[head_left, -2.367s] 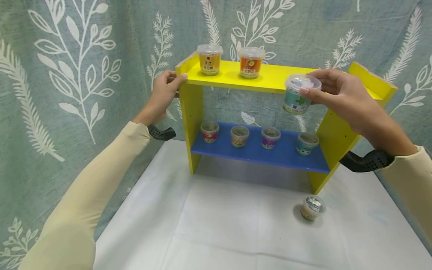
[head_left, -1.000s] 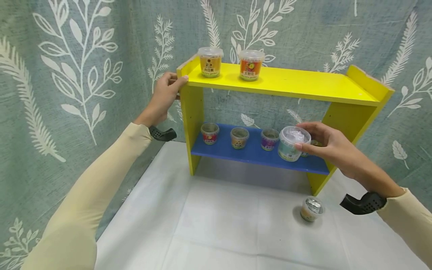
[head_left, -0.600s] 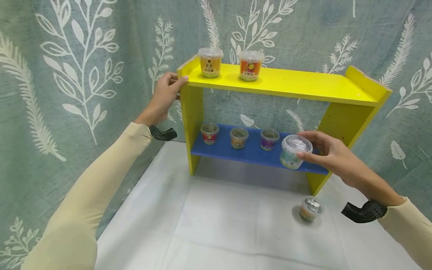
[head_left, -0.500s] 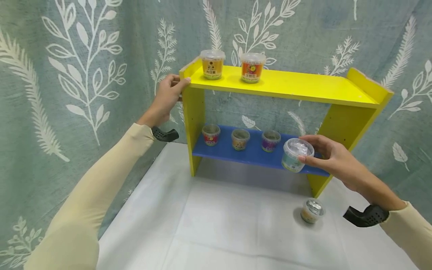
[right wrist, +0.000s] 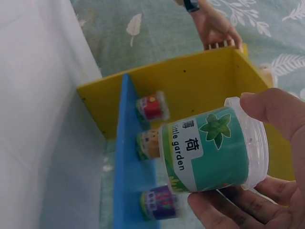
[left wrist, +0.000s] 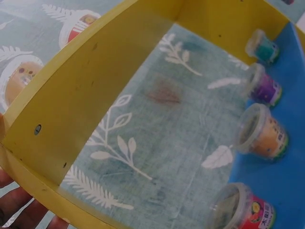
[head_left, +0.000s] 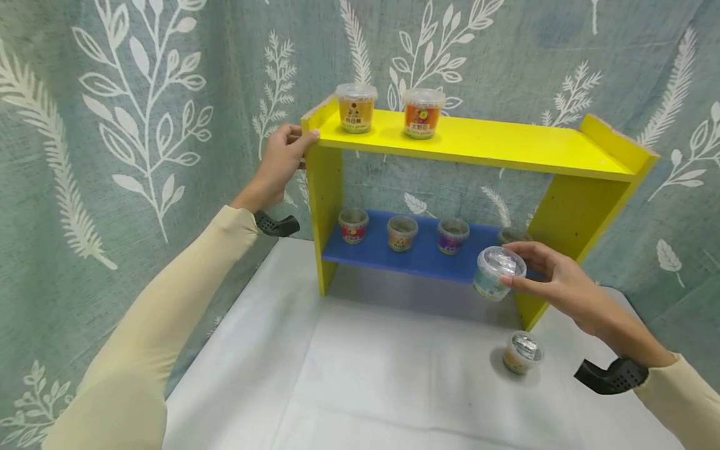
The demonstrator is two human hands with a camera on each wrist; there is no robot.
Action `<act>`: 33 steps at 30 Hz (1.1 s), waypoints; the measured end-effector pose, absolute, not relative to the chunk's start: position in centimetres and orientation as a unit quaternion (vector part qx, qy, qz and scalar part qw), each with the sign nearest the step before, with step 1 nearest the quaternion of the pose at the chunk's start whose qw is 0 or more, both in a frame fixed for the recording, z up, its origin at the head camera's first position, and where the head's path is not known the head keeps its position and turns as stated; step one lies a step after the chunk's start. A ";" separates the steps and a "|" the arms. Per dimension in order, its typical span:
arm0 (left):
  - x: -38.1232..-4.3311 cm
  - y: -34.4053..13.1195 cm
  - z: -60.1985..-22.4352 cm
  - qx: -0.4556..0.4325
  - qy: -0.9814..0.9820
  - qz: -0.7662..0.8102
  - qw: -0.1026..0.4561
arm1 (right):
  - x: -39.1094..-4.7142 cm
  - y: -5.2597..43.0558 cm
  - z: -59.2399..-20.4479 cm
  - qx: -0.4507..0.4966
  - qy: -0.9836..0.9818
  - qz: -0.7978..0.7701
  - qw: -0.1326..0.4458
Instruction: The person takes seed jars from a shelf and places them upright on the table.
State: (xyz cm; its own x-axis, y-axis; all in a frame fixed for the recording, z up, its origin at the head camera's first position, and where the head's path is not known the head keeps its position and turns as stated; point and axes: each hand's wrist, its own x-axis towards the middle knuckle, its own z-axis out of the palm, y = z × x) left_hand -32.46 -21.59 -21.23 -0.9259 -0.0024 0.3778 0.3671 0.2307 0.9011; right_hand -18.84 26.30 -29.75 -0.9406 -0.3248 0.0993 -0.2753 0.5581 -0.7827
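Note:
In the head view my right hand (head_left: 568, 294) holds a lidded plastic cup (head_left: 488, 282) between thumb and fingers, in front of the right end of the blue lower shelf (head_left: 371, 253). The right wrist view shows its teal label with a green leaf, and "little garden" printed on it. My left hand (head_left: 275, 164) grips the top left corner of the yellow shelf unit (head_left: 506, 145), thumb on the front edge. Two lidded cups, a yellow-labelled one (head_left: 355, 110) and an orange-labelled one (head_left: 422, 115), stand on the top board.
Along the blue shelf sit smaller cups: red (head_left: 353, 229), orange-brown (head_left: 402, 236), purple (head_left: 452, 237), and one (head_left: 513, 235) partly hidden behind my right hand. On the white tabletop (head_left: 365, 375) stands a foil-topped cup (head_left: 522, 357). A leaf-patterned curtain hangs behind.
My right hand has carried the teal-labelled cup from the top board's level down past the front of the blue shelf. The left hand has kept its hold on the corner.

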 end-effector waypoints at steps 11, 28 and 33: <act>-32.4 -21.4 -21.2 -0.120 -0.762 -0.619 0.147 | -18.8 26.4 -32.3 -0.153 0.881 -0.444 0.053; -32.4 -21.5 -21.1 -0.116 -0.760 -0.623 0.145 | -18.6 26.7 -35.4 -0.147 0.879 -0.448 0.069; -32.4 -21.5 -21.1 -0.115 -0.756 -0.628 0.146 | -18.5 26.7 -36.4 -0.150 0.876 -0.453 0.075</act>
State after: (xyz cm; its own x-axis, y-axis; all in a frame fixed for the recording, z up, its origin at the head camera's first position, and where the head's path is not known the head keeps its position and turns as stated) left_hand -32.42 -21.47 -21.07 -0.9307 -0.0098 0.3657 0.3576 0.1859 0.9152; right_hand -18.45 26.70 -36.37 -0.9441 -0.3295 0.0048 -0.1944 0.5451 -0.8156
